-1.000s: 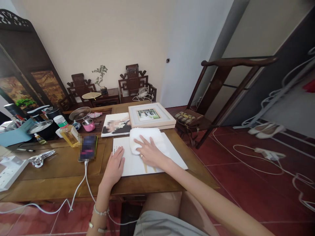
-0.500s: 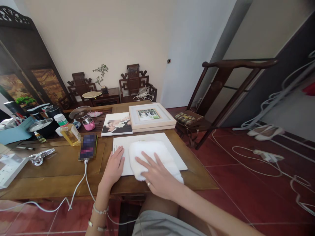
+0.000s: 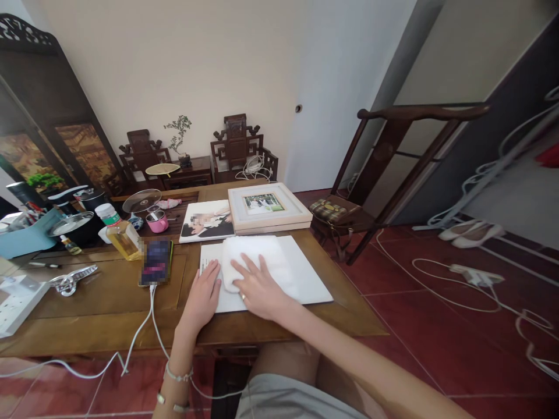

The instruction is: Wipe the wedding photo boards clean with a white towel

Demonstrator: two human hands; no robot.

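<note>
A flat white board [image 3: 305, 279] lies on the wooden table [image 3: 109, 297] in front of me. A folded white cloth [image 3: 255, 259] rests on its far left part. My right hand [image 3: 257, 285] lies flat on the near edge of the cloth, fingers spread, pressing it down. My left hand [image 3: 203, 294] rests flat on the board's left edge, fingers stretched out, holding nothing.
Behind the board sit a framed photo [image 3: 267, 206] and a photo print [image 3: 207, 221]. A phone [image 3: 156, 262] on a white cable, an oil bottle [image 3: 120, 233], a pink cup [image 3: 157, 221] and pots crowd the left. A wooden chair [image 3: 384, 169] stands right.
My right hand swept the cloth down to the board's near edge, then back up to its far left. My left hand has stayed put.
</note>
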